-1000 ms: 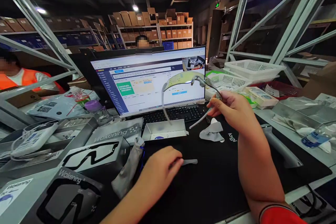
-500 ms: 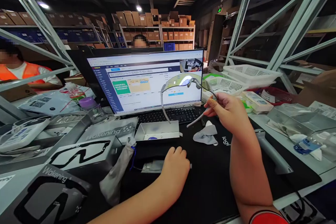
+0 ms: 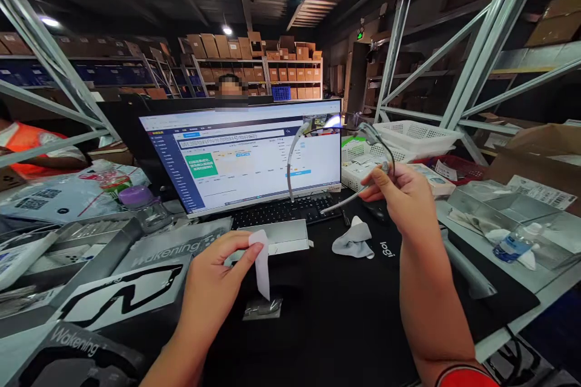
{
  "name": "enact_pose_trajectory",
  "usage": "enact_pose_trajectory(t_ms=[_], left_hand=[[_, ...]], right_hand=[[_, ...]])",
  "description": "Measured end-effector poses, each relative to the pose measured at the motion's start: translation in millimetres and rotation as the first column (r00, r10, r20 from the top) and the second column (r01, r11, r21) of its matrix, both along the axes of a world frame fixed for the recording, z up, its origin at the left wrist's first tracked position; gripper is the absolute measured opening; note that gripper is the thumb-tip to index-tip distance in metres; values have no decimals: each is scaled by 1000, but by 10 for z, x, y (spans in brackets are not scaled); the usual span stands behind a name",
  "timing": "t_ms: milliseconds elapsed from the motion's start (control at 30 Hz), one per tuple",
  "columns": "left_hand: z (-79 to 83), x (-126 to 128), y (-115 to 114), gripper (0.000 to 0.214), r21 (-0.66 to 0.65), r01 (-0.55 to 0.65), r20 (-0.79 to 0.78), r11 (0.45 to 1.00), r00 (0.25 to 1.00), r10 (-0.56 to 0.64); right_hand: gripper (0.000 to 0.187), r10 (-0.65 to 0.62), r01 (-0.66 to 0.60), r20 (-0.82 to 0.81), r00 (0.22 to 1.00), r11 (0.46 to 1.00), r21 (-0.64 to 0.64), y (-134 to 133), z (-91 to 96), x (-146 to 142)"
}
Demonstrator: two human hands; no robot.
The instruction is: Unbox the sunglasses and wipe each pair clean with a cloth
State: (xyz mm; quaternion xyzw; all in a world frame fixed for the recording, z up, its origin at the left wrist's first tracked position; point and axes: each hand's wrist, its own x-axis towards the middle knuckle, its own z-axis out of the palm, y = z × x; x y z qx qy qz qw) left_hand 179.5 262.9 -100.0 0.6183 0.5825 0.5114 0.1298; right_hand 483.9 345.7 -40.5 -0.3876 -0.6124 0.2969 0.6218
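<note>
My right hand (image 3: 402,196) is closed around one temple of a pair of glasses (image 3: 289,169), raised in front of the monitor with a wide lens and pale grey temples. Between thumb and fingers, my left hand (image 3: 215,275) pinches a limp white strip (image 3: 261,269), perhaps cloth or paper; I cannot tell which. Behind that strip lies an open white box (image 3: 288,237). A small clear plastic bag (image 3: 262,309) rests on the black desk mat (image 3: 327,320) below it. The crumpled grey cloth (image 3: 353,240) lies between my hands.
The monitor (image 3: 245,163) and keyboard (image 3: 263,210) stand ahead. Printed "Wakening" boxes (image 3: 122,296) crowd the left. A handheld scanner (image 3: 469,269) and a bottle with a blue label (image 3: 515,243) are at the right. White baskets (image 3: 415,133) sit behind. Two people are beyond the desk.
My left hand has lifted from the mat and moved left, now pinching the white strip. The glasses have tilted in my right hand. The grey drawstring pouch no longer shows.
</note>
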Motion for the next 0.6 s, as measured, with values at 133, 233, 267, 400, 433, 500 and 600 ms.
enact_pose_trajectory(t_ms=[133, 233, 267, 400, 433, 500, 600], left_hand=[[-52, -136, -21, 25, -41, 7, 86, 999, 996, -4], [-23, -197, -52, 24, -12, 5, 109, 1000, 994, -3], [4, -207, -69, 23, 1, 8, 111, 1000, 994, -8], [127, -201, -140, 18, 56, 18, 105, 998, 994, -24], [146, -195, -152, 18, 63, 19, 99, 998, 995, -25], [158, -183, -165, 16, 72, 27, 94, 997, 995, -34], [129, -175, -165, 14, 84, 40, 99, 996, 994, -49]], right_hand=[[38, 279, -284, -63, 958, 955, -90, -1, -48, -177], [40, 388, -400, -104, 916, 907, -135, 35, -113, -299], [39, 397, -410, -113, 911, 901, -139, 46, -132, -330], [37, 419, -436, -140, 897, 890, -134, 45, -178, -400], [36, 422, -442, -157, 893, 888, -124, 32, -184, -409], [33, 431, -454, -188, 883, 885, -106, 0, -192, -425], [29, 442, -467, -204, 874, 879, -96, -38, -206, -447]])
